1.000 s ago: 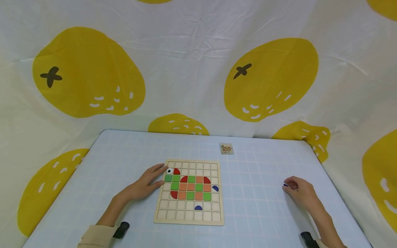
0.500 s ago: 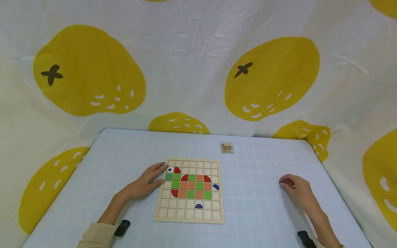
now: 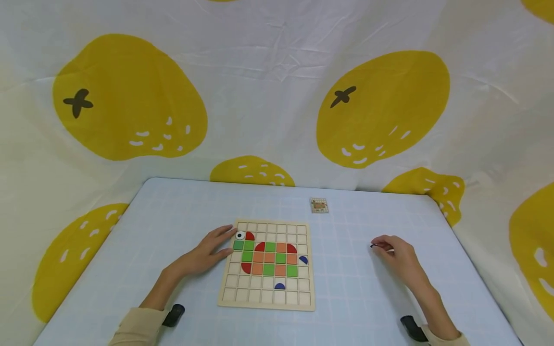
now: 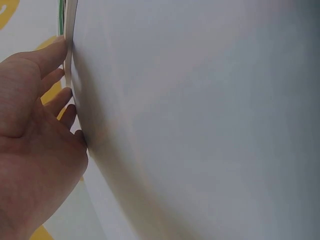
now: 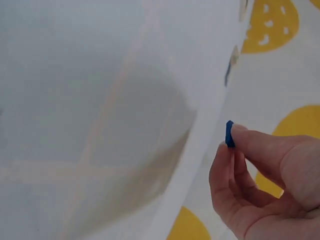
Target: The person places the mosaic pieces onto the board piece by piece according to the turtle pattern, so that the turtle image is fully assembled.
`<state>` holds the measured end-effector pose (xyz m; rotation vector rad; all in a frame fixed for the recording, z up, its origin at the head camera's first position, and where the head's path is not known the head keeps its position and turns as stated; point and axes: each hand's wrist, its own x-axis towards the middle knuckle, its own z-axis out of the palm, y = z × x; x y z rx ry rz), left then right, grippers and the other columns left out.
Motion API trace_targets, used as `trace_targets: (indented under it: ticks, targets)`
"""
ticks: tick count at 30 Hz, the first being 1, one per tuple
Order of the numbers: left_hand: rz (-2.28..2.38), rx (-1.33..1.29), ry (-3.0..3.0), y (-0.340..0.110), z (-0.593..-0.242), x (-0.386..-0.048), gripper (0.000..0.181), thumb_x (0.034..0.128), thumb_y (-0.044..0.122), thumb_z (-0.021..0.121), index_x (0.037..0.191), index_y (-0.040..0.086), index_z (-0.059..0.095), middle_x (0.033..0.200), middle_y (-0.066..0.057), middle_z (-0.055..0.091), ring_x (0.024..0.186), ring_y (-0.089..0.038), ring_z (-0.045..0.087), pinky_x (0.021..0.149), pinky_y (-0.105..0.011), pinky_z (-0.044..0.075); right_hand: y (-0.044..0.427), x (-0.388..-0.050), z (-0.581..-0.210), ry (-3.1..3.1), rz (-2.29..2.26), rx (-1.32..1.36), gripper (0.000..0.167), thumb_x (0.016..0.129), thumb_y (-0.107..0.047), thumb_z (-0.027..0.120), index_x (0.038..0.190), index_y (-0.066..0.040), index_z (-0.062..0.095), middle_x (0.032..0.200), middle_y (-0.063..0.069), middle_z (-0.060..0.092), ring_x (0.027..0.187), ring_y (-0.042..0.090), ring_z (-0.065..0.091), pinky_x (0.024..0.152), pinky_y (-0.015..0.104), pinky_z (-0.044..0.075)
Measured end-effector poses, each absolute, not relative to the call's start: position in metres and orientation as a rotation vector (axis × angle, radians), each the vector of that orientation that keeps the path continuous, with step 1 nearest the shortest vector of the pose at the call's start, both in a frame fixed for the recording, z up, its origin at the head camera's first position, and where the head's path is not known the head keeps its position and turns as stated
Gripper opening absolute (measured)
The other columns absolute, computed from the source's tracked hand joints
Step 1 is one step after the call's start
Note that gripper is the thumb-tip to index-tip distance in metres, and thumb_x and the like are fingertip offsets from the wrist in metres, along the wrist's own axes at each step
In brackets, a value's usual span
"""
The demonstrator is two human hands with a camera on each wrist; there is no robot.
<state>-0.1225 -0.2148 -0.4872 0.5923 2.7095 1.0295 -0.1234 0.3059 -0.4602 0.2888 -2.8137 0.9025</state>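
A wooden grid board (image 3: 266, 302) lies on the table, with red, green, orange and blue pieces forming a pattern in its cells. My left hand (image 3: 200, 254) rests against the board's left edge, fingers extended; the left wrist view shows the fingertips and thumb touching that edge. Between thumb and fingertips my right hand (image 3: 398, 257) pinches a small blue piece (image 5: 229, 134), held above the table to the right of the board. On the board, one blue half-round piece (image 3: 280, 286) sits low and another blue half-round piece (image 3: 303, 260) lies at the right side, tilted.
A small pattern card (image 3: 319, 205) lies behind the board near the table's back edge. The pale blue checked table (image 3: 346, 298) stretches around the board. A white cloth with yellow fruit shapes hangs behind.
My right hand has moved left toward the board with the blue piece. The left hand stays at the board's edge. The whole view has shifted slightly.
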Motion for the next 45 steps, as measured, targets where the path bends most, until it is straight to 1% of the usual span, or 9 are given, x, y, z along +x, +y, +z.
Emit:
trace_targets:
  ticks: [5, 13, 18, 27, 31, 41, 45]
  targets:
    - [1.032, 0.593, 2.707, -0.215, -0.489, -0.123, 0.060, 0.1060, 0.026, 0.060, 0.159, 0.006, 0.038, 0.165, -0.022, 0.027, 0.151, -0.047, 0.022, 0.116, -0.068, 0.025, 0.290, -0.126, -0.458, -2.795, 0.936, 0.316, 0.014, 0.090, 0.000, 0.077, 0.104, -0.002, 0.075, 0.095, 0.005, 0.071, 0.084, 0.022, 0.065, 0.074, 0.023, 0.056]
    - [1.021, 0.595, 2.710, -0.215, -0.491, -0.124, 0.060, 0.1064, 0.026, 0.059, 0.159, 0.006, 0.038, 0.165, -0.023, 0.026, 0.151, -0.047, 0.021, 0.117, -0.068, 0.024, 0.266, -0.129, -0.453, -2.778, 1.032, 0.348, 0.012, 0.091, -0.002, 0.077, 0.103, -0.002, 0.074, 0.096, 0.005, 0.072, 0.086, 0.022, 0.066, 0.075, 0.024, 0.058]
    - [1.025, 0.582, 2.706, -0.215, -0.491, -0.124, 0.061, 0.1061, 0.026, 0.059, 0.159, 0.007, 0.038, 0.165, -0.022, 0.026, 0.151, -0.047, 0.021, 0.117, -0.068, 0.024, 0.250, -0.130, -0.451, -2.743, 1.088, 0.402, 0.013, 0.090, 0.000, 0.077, 0.102, -0.003, 0.074, 0.096, 0.004, 0.072, 0.086, 0.021, 0.067, 0.076, 0.025, 0.058]
    - [1.015, 0.590, 2.710, -0.215, -0.490, -0.125, 0.060, 0.1060, 0.025, 0.060, 0.159, 0.007, 0.038, 0.165, -0.022, 0.026, 0.151, -0.046, 0.021, 0.117, -0.067, 0.025, 0.216, -0.131, -0.450, -2.783, 1.139, 0.414, 0.015, 0.090, 0.000, 0.077, 0.104, -0.003, 0.073, 0.098, 0.005, 0.072, 0.088, 0.019, 0.065, 0.082, 0.036, 0.061]
    - [1.014, 0.596, 2.710, -0.215, -0.490, -0.126, 0.060, 0.1057, 0.024, 0.060, 0.159, 0.006, 0.038, 0.165, -0.023, 0.027, 0.151, -0.046, 0.021, 0.117, -0.067, 0.025, 0.202, -0.131, -0.448, -2.806, 1.185, 0.435, 0.014, 0.090, 0.000, 0.077, 0.104, -0.004, 0.073, 0.097, 0.004, 0.071, 0.088, 0.018, 0.064, 0.082, 0.035, 0.060]
    - [1.013, 0.595, 2.710, -0.214, -0.489, -0.125, 0.060, 0.1057, 0.024, 0.060, 0.159, 0.006, 0.038, 0.165, -0.023, 0.027, 0.152, -0.046, 0.021, 0.117, -0.067, 0.025, 0.167, -0.127, -0.445, -2.819, 1.275, 0.588, 0.013, 0.092, -0.003, 0.077, 0.104, -0.006, 0.073, 0.095, -0.001, 0.068, 0.087, 0.014, 0.063, 0.080, 0.028, 0.059]
    - [1.009, 0.593, 2.708, -0.215, -0.490, -0.125, 0.060, 0.1057, 0.024, 0.060, 0.159, 0.007, 0.038, 0.165, -0.022, 0.026, 0.152, -0.046, 0.021, 0.117, -0.067, 0.025, 0.154, -0.125, -0.444, -2.818, 1.335, 0.643, 0.013, 0.092, -0.002, 0.076, 0.104, -0.005, 0.073, 0.095, -0.001, 0.068, 0.086, 0.014, 0.063, 0.080, 0.029, 0.059]
